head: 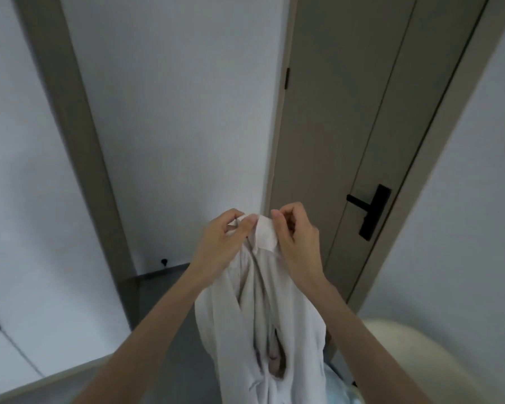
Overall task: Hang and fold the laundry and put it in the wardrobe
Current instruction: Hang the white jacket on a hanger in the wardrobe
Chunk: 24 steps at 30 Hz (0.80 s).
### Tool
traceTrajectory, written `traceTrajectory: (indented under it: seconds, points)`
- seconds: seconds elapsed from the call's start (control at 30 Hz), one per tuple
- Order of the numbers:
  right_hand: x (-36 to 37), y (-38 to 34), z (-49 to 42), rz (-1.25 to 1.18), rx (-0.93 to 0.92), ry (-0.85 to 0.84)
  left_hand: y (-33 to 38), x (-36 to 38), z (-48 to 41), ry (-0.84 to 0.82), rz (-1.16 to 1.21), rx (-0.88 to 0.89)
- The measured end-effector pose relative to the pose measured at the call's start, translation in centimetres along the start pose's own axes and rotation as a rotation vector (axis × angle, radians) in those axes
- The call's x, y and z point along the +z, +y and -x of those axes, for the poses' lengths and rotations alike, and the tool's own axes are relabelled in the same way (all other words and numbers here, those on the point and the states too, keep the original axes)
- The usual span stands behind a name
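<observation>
the fingers [247, 222] of the left hand [225, 242] are curled, thumb against forefinger, pinching a fold of cloth at the top of a white shirt [263, 325]. the right hand [298, 242] sits just beside it, its fingers bent in tight and nipping the other side of the collar [265, 235], which stands up between the two hands. both hands are raised at about the same height, close together but not touching each other, and both forearms reach up from the bottom of the view.

the shirt hangs straight down from the two grips, in the air between the forearms, bunched into long vertical folds (a darker opening shows low in the middle, what is inside is too blurred to tell). its lower end runs out of view.

behind the hands is a pale wall [172, 112], and to the right of it a grey-beige door [347, 112], closed, with a black handle [372, 211] and a dark hinge [287, 78]. grey floor [169, 301] shows below the wall.
</observation>
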State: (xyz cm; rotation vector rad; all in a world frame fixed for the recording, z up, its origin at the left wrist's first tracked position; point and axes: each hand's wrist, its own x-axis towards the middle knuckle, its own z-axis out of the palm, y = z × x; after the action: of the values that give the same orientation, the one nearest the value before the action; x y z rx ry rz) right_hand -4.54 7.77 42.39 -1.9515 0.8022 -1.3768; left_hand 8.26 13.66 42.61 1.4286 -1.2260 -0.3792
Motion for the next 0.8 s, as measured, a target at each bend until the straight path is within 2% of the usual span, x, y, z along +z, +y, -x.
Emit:
traceTrajectory:
  seconds: [0.27,0.53,0.8]
  points:
    - [12.8,-4.2,-0.2,-0.12,-0.004,-0.341,-4.0,-13.1,2.8,0.336,0.002,-0.171]
    - [29.1,-10.8,1.0,-0.266,-0.043,-0.57,-7.3,-29.2,6.1,0.524,-0.035,-0.209]
    - [46.4,-17.8,1.7,-0.37,-0.077,-0.73,-11.0,-45.3,8.4,0.682,-0.134,-0.261]
